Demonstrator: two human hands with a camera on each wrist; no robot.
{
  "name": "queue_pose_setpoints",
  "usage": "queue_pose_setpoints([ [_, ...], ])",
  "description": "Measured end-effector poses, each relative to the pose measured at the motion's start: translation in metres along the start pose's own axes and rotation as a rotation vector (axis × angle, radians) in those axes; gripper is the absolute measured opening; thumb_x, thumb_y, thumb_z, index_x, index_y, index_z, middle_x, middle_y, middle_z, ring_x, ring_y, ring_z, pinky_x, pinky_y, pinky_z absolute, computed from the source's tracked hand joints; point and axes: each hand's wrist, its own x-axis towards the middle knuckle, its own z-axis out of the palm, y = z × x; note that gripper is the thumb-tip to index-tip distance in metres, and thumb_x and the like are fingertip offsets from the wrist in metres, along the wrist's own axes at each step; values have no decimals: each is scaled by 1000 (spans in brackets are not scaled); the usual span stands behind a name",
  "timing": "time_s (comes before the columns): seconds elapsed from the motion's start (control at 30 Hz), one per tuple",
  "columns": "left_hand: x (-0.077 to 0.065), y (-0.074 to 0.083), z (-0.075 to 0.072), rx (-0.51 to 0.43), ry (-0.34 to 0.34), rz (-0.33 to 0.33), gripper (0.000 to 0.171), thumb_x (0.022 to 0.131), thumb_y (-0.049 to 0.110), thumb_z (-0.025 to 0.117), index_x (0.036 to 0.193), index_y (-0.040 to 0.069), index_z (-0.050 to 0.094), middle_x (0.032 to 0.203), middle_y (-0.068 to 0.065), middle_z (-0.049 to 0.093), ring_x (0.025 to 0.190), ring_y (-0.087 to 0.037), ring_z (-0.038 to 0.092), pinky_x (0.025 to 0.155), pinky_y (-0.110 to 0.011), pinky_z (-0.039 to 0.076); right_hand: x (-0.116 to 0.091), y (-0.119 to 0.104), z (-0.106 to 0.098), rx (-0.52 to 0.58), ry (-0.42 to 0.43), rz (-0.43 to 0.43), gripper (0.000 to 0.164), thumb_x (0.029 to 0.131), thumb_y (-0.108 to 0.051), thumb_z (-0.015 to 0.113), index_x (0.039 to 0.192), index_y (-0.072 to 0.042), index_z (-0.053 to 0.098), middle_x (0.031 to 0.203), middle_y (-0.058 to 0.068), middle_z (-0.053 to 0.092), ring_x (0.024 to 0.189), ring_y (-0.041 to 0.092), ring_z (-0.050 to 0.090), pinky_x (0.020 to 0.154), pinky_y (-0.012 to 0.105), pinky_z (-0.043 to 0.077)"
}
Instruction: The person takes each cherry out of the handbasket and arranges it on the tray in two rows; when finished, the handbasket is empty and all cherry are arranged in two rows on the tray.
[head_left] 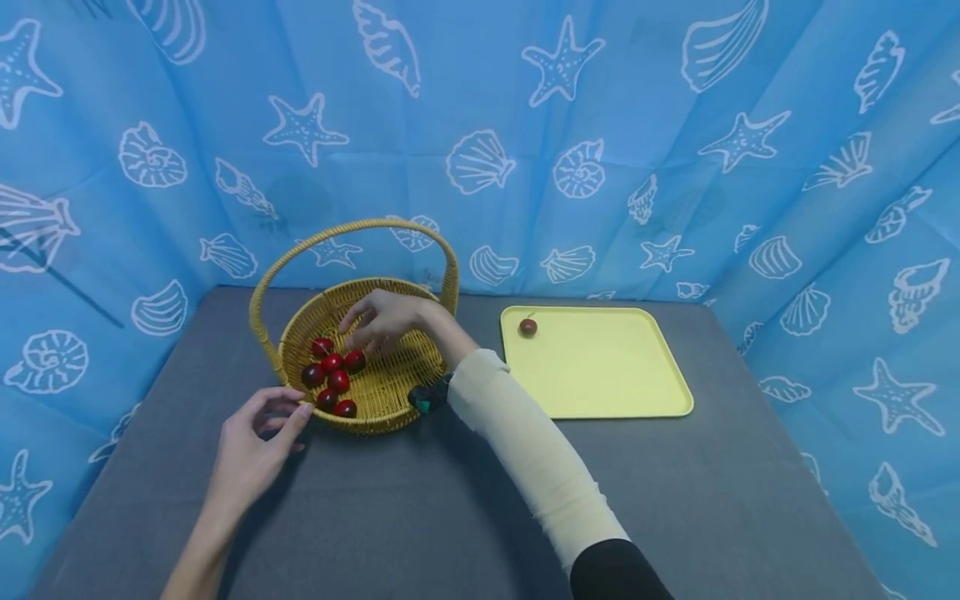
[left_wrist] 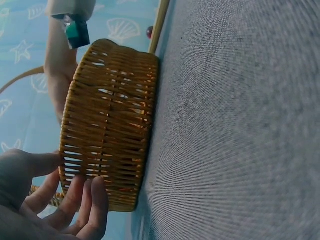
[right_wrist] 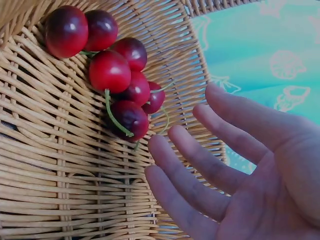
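A round wicker basket [head_left: 397,379] with a tall arched handle stands at the back left of the table. Several dark red cherries [right_wrist: 110,71], some with green stems, lie together on the left side of its floor. My left hand [head_left: 251,446] holds the near left rim between thumb and fingers; the left wrist view has its fingertips against the woven wall [left_wrist: 107,125]. Inside the basket, just right of the cherries, hovers my right hand [head_left: 390,319]. In the right wrist view its fingers [right_wrist: 187,150] are spread and loosely bent, with nothing between them.
A yellow rectangular tray [head_left: 607,362] lies on the grey tablecloth [head_left: 420,517], right of the basket. One cherry [head_left: 528,327] with a stem sits in its far left corner. Behind the table hangs a blue curtain [head_left: 465,100] with shells and starfish.
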Motion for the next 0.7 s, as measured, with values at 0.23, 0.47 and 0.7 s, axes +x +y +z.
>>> queue_pose_setpoints([
  [0.23,2,0,-1,0,-13,-23,37,108,33,70,134,6,65,121,-18,71,92,-4,75,67,-26,69,3,4,4,25,9,97,40,111,-17,64,149,-7,62,140,15,71,127,38,73,111,49,63],
  [0.47,2,1,0,-12,-19,-35,38,108,34,70,134,6,65,122,-17,70,91,-4,75,67,-27,69,-1,11,8,133,-34,112,45,109,-5,63,153,-4,57,149,20,62,133,39,69,117,50,59],
  [0.7,1,2,-1,-1,-15,-36,36,108,33,69,133,7,65,122,-17,70,91,-7,75,67,-27,69,-2,21,14,187,-90,66,46,108,2,61,154,1,56,154,24,57,135,41,67,119,52,57],
])
